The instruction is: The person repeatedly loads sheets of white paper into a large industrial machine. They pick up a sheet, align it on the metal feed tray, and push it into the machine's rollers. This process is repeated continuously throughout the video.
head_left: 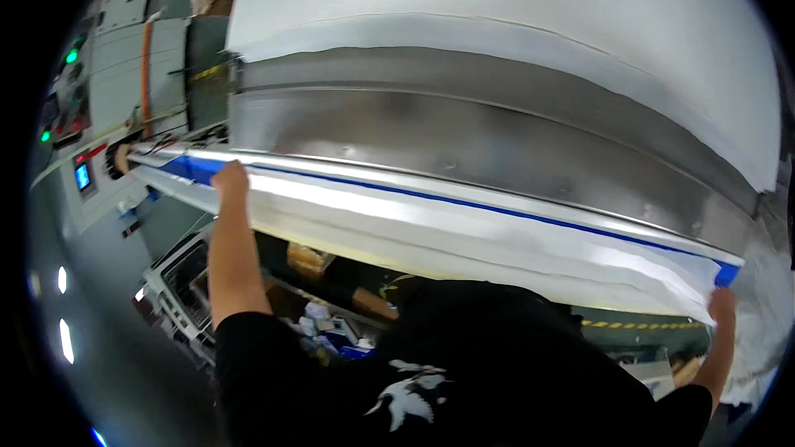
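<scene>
metal machine bed (pixel 464 141) behind; hands, left (pixel 230 178) and right (pixel 722 305), pinching white sheet (pixel 464 232) ends.

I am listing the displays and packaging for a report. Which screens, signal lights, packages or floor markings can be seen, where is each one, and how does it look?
Small blue glowing screen: rectangular, on the grey control panel at far left.
Green indicator lights: round, higher on that same panel.
Brown cardboard box: below the white sheet's near edge, near the left hand.
Yellow-and-black striped floor tape: a thin band at lower right, near the right hand.
</scene>
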Demonstrator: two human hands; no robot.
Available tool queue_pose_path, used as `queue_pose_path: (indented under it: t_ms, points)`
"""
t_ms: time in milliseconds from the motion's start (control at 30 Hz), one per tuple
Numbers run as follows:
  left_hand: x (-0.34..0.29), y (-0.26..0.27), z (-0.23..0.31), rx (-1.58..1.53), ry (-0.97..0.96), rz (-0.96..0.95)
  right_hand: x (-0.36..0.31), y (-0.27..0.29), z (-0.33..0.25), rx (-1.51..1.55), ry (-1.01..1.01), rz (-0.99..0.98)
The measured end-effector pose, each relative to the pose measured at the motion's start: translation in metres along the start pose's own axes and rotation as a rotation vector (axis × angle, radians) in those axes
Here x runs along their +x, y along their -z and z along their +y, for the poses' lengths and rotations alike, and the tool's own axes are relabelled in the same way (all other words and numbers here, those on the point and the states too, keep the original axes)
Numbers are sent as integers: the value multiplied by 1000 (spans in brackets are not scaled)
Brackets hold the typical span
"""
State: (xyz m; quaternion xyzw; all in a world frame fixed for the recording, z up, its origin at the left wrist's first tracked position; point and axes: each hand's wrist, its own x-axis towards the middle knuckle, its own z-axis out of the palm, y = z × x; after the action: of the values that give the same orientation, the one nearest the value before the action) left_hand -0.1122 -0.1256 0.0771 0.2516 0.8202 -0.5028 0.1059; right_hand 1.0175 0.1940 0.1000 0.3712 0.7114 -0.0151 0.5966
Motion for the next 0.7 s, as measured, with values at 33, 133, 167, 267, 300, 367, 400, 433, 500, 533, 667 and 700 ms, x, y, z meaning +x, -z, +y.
queue_pose_path:
  t_ms: [33,133,167,267,300,367,400,433,500,533,667,700]
  points:
    - [6,-16,-7,-112,-3,143,1,10,-8,71,-86,-87]
    - [18,-21,13,-371,-152,142,-12,68,-45,233,-2,-212]
    - [36,-64,-26,-189,-302,381,12,74,-52,400,36,-176]
    - [-3,14,67,-352,-162,298,-9,150,-87,530,98,-301]
    - [-20,28,66,-352,-146,291,-4,155,-90,548,131,-315]
    - [-34,34,68,-358,-182,317,8,168,-97,571,191,-344]
    - [-38,37,70,-359,-200,330,12,176,-99,577,208,-356]
    - [-40,38,68,-366,-185,315,13,183,-107,582,229,-372]
    - [-44,37,64,-379,-164,294,12,194,-120,658,235,-239]
    - [-43,35,59,-384,-153,284,12,202,-129,697,239,-171]
    - [-31,13,53,-438,-154,280,12,222,-172,795,315,31]
    - [-32,12,54,-452,-153,260,12,227,-183,834,345,60]
